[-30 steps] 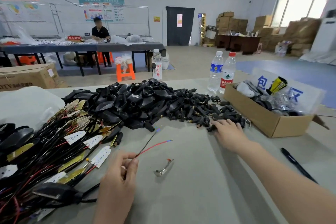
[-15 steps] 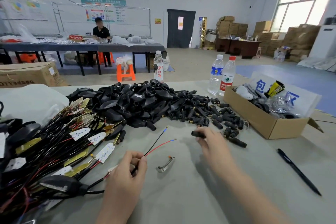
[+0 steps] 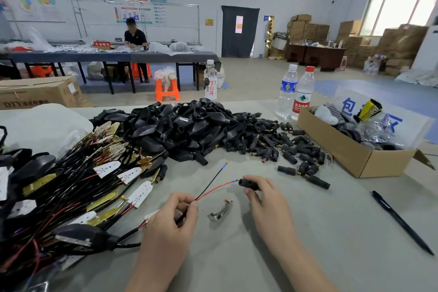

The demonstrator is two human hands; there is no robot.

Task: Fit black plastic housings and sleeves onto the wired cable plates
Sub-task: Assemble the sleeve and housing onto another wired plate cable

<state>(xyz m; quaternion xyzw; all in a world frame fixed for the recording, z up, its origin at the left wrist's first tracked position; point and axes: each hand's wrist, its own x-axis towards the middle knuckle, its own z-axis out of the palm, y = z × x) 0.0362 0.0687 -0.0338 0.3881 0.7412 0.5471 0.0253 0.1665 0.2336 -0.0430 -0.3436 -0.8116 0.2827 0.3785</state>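
My left hand (image 3: 170,218) pinches a cable whose red wire (image 3: 214,190) and black wire (image 3: 213,181) stick out up and to the right. My right hand (image 3: 265,199) pinches a small black sleeve (image 3: 247,184) whose left end meets the tip of the red wire. A heap of black housings (image 3: 180,125) lies behind, with loose black sleeves (image 3: 284,147) spread to its right. Wired cable plates (image 3: 94,178), white and brass, lie tangled on the left of the grey table (image 3: 331,232).
A small metal clip (image 3: 220,210) lies between my hands. A black pen (image 3: 403,223) lies at the right. An open cardboard box (image 3: 350,149) stands at the far right, with two water bottles (image 3: 296,92) behind it. A person sits at a far table (image 3: 113,55).
My right hand picked a black sleeve from the pile, carried it back toward me and brought it to the tip of the red wire. My left hand kept holding the cable.
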